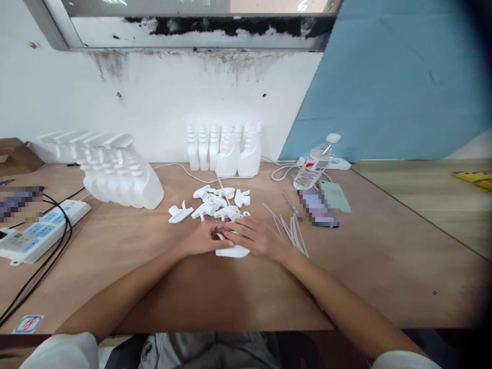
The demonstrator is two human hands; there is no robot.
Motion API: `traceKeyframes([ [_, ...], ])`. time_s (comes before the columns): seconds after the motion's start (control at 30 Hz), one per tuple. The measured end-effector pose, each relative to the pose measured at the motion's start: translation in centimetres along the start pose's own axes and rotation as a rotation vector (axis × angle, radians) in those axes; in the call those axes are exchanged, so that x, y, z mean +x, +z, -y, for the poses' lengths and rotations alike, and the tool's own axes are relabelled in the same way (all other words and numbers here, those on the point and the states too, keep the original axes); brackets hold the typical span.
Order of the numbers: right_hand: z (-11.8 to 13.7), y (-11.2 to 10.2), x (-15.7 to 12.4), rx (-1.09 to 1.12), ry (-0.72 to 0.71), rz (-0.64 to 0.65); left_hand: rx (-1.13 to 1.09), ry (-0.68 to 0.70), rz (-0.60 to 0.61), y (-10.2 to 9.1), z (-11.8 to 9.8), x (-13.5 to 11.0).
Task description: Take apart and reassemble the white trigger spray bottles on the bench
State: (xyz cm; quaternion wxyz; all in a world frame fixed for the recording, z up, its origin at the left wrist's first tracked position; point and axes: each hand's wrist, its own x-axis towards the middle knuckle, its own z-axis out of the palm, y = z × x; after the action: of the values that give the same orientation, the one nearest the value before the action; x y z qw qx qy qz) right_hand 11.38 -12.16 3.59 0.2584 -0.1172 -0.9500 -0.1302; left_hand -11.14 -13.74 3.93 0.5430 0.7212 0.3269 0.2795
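Note:
Near the table's front middle, my left hand and my right hand meet over a white trigger spray head. The fingers of both are closed around its upper part and hide it; its smooth rounded back shows below them. Just beyond my hands lies a loose pile of white trigger spray heads, with one spray head apart on the left. Several thin white tubes are spread beside my right hand. A small screwdriver-like tool lies behind them.
White bottles with spray heads stand in a row at left; bottles without heads stand by the wall. A power strip with black cables is at far left. A water bottle, a phone and a pale green phone-shaped item are at right.

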Motion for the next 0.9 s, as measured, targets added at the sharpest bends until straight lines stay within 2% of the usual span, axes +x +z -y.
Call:
traceKeyframes([
  [0.03, -0.2, -0.3, -0.2, -0.022, 0.007, -0.041, 0.007, 0.026, 0.038, -0.4, -0.5, 0.4],
  [0.1, -0.7, -0.8, -0.7, -0.065, 0.050, -0.170, 0.048, 0.067, -0.004, -1.6, -1.2, 2.0],
  [0.13, -1.1, -0.9, -1.0, -0.081, 0.084, -0.238, 0.086, 0.077, -0.097, -2.5, -1.3, 3.1],
  [0.23, -2.1, -0.8, -1.8, -0.101, 0.220, -0.388, 0.262, 0.068, -0.514, -5.8, -0.7, 7.8],
  [0.27, -2.4, -0.7, -2.0, -0.101, 0.260, -0.407, 0.335, 0.056, -0.637, -6.9, -0.2, 9.7],
  [0.37, -3.1, -0.4, -2.5, -0.103, 0.301, -0.360, 0.384, 0.039, -0.806, -10.0, 1.1, 14.8],
  [0.43, -3.3, -0.3, -2.7, -0.105, 0.289, -0.322, 0.409, 0.029, -0.859, -11.3, 1.8, 17.4],
  [0.53, -3.4, -0.2, -3.1, -0.092, 0.304, -0.337, 0.457, 0.012, -0.862, -12.2, 2.7, 19.7],
  [0.63, -3.4, -0.2, -3.3, -0.077, 0.323, -0.321, 0.525, -0.005, -0.826, -12.3, 3.2, 20.5],
  [0.73, -3.2, -0.8, -3.0, -0.059, 0.351, -0.310, 0.592, -0.005, -0.816, -12.1, 2.9, 19.8],
  [0.8, -3.1, -1.4, -2.6, -0.015, 0.419, -0.334, 0.624, 0.004, -0.823, -11.8, 2.0, 18.4],
  [0.9, -3.1, -2.2, -2.3, 0.104, 0.560, -0.429, 0.758, 0.034, -0.805, -11.4, -0.2, 15.0],
])
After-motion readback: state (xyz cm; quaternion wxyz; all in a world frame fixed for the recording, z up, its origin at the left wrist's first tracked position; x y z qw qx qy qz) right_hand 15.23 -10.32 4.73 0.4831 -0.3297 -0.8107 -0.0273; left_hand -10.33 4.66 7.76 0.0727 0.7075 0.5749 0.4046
